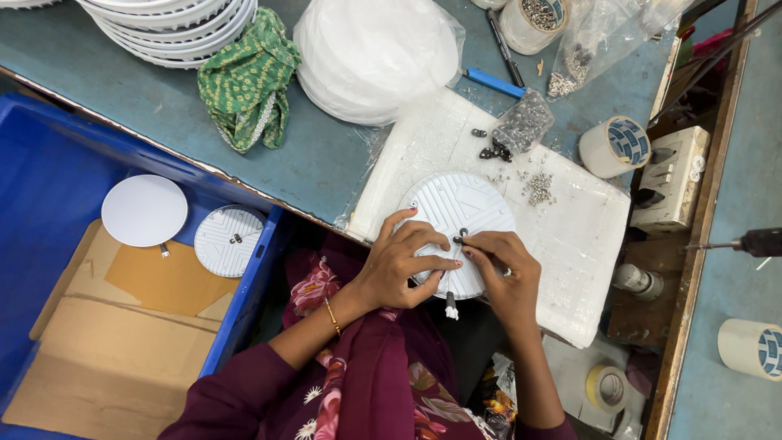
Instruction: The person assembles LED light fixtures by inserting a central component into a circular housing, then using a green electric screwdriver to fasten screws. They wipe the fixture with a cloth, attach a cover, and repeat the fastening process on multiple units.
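Now pinching a small black clip (461, 237) with both hands' fingers (481, 244) atop white round housing (456, 208); foam slab (582, 220) open rightward, desk (326, 155) edge just left.

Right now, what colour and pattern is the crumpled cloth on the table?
Green cloth with a small yellowish dotted print, seen in the head view.

The single head-worn camera looked almost straight down from close above the person's chest onto the foam slab (570, 236) and blue workbench (318, 155).
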